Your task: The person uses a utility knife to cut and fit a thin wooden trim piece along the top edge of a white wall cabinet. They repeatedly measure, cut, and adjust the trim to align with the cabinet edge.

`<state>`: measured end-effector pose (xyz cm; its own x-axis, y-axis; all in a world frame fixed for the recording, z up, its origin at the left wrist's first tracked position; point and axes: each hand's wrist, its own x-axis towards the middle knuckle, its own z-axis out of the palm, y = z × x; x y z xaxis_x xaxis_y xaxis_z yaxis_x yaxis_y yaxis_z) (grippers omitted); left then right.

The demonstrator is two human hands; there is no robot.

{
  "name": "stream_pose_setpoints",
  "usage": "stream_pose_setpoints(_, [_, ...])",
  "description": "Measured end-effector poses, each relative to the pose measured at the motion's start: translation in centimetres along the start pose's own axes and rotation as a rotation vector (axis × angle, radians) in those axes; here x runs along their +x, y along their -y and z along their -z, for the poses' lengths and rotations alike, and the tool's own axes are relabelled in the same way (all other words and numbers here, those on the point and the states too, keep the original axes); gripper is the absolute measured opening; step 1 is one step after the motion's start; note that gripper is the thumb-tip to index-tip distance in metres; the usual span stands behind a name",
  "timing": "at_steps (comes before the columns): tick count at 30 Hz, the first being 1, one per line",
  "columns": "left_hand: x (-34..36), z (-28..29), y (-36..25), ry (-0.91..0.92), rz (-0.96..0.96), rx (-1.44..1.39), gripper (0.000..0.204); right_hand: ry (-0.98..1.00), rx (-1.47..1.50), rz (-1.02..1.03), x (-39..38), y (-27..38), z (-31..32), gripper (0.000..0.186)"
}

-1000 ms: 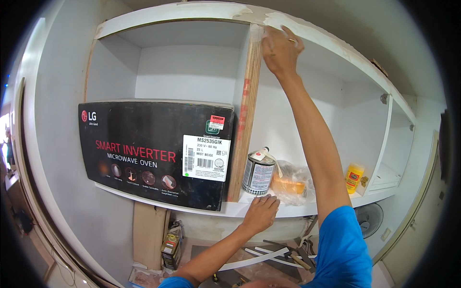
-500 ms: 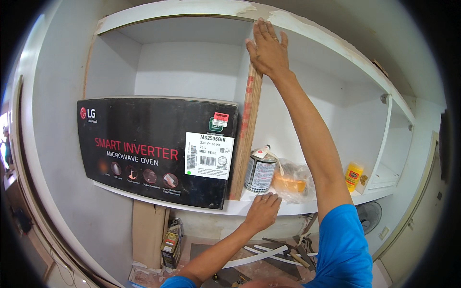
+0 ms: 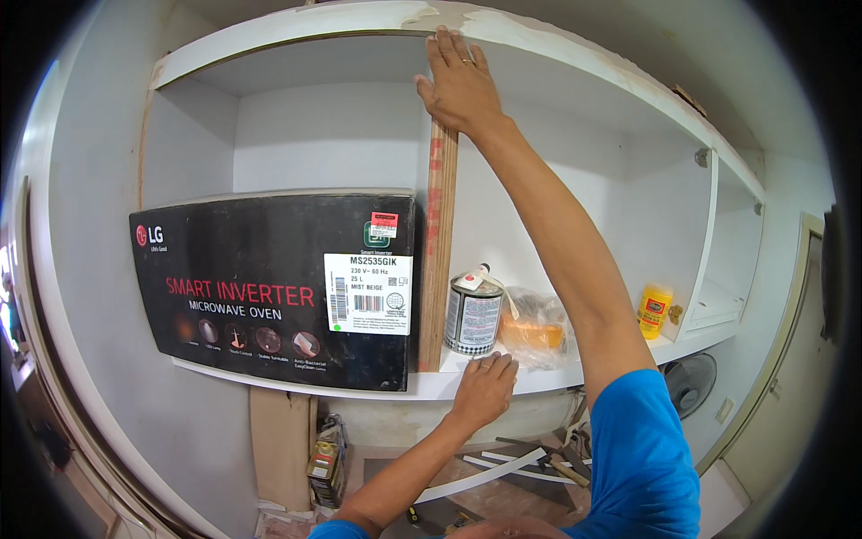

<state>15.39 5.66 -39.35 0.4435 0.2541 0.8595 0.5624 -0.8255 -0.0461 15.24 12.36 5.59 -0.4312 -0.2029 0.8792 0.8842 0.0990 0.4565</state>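
My right hand lies flat, fingers stretched upward, over the top of the upright wooden divider where it meets the cabinet's top rail. Lower down, my left hand rests with fingers extended on the front edge of the white shelf. Just behind that hand stands a metal can with a pale label and a cloth-like strip on top. Beside it is a clear plastic bag with something orange inside. Neither hand visibly holds anything.
A black microwave oven box fills the left bay's front and overhangs the shelf. A yellow bottle stands on the shelf's right side. Below are a rectangular tin, white strips and assorted tools on the floor, and a fan.
The view has shifted slightly, so the cabinet and box appear further left. Both hands stay at about the same spots on the divider and shelf edge.
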Motion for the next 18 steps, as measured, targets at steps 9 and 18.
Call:
stream_pose_setpoints(9, [-0.1, -0.4, 0.2, -0.062, -0.025, 0.026, 0.037, 0.002, 0.04, 0.162, 0.1, -0.3, 0.3, 0.056])
stream_pose_setpoints(18, [-0.2, -0.4, 0.4, -0.05, -0.029, 0.002, 0.036, -0.04, 0.14, 0.153, -1.0, -0.7, 0.5, 0.049])
